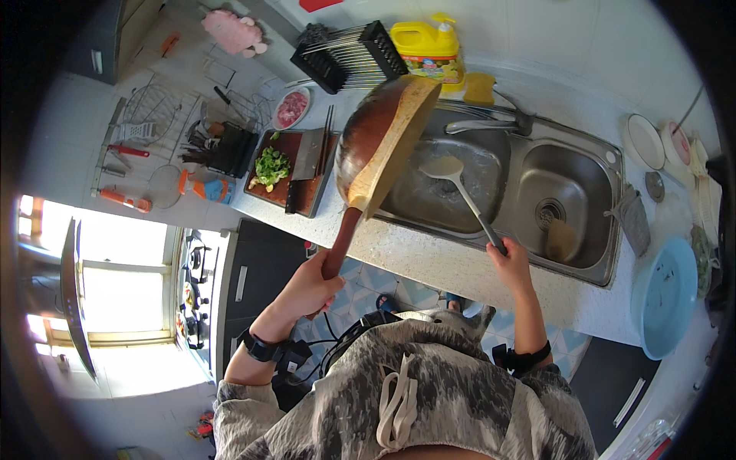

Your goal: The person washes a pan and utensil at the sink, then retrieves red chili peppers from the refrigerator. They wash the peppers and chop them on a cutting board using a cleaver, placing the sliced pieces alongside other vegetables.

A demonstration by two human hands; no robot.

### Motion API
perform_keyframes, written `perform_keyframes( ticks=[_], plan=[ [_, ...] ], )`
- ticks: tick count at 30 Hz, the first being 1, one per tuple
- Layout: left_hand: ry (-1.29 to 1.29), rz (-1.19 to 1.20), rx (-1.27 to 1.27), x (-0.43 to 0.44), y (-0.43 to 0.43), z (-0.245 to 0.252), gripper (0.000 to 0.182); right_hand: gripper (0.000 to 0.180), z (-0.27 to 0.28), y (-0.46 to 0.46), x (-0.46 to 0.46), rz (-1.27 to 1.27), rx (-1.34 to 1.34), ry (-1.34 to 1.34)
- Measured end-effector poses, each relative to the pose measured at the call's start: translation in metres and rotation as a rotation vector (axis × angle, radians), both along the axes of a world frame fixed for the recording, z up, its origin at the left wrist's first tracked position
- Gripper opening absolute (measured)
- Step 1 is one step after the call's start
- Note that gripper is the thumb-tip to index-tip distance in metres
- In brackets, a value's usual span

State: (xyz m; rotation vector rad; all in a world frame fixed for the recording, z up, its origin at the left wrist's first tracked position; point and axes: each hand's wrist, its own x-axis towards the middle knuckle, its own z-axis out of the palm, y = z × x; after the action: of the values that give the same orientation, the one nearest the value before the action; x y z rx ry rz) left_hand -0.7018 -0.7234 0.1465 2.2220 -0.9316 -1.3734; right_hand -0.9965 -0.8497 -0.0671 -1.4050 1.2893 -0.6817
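My left hand (305, 284) is closed around the brown handle of a wok (379, 132). The wok is tipped on its side over the left basin (402, 201) of a steel double sink, its open face turned toward the basin. In my right hand (510, 264) is the dark grip of a long-handled ladle or spatula (468, 195), its pale head low over the left basin. Water appears to lie in that basin. The wok hides part of the basin's left side. A metal faucet (489, 125) reaches over the sink from the back.
Left of the wok, a cutting board (310, 198) holds chopped greens (271, 168), a cleaver (307, 152) and chopsticks (325, 141). Behind are a plate of raw meat (291, 109), a black rack (351, 57), a yellow jug (426, 54) and a sponge (479, 88). A blue basin (664, 305) stands right.
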Motion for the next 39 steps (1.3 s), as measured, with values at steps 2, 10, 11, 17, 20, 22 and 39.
perform_keyframes(
  ticks=[2, 10, 11, 17, 20, 22, 39],
  plan=[
    [0.090, 0.041, -0.012, 0.001, 0.004, -0.002, 0.033, 0.024, 0.007, 0.005, 0.007, 0.019, 0.006, 0.008],
    [1.039, 0.420, -0.190, 0.043, 0.054, -0.018, 0.044, 0.018, 0.082, 0.023, 0.065, 0.212, -0.007, -0.092],
    [1.196, 0.465, -0.204, 0.052, 0.068, -0.022, 0.044, 0.019, 0.096, 0.027, 0.078, 0.254, -0.043, -0.075],
    [1.765, 0.527, -0.523, 0.095, 0.179, -0.043, 0.046, 0.030, 0.167, 0.073, 0.175, 0.567, -0.235, -0.113],
    [1.644, 0.585, -0.688, 0.117, 0.254, -0.041, 0.045, 0.032, 0.194, 0.115, 0.233, 0.773, -0.220, -0.198],
    [1.590, 0.605, -0.769, 0.137, 0.306, -0.036, 0.046, 0.035, 0.204, 0.153, 0.282, 0.861, -0.276, -0.319],
    [1.250, 1.086, -1.189, 0.376, 0.491, -0.090, 0.039, 0.061, 0.135, 0.299, 0.617, 1.080, -0.060, -0.229]
  ],
)
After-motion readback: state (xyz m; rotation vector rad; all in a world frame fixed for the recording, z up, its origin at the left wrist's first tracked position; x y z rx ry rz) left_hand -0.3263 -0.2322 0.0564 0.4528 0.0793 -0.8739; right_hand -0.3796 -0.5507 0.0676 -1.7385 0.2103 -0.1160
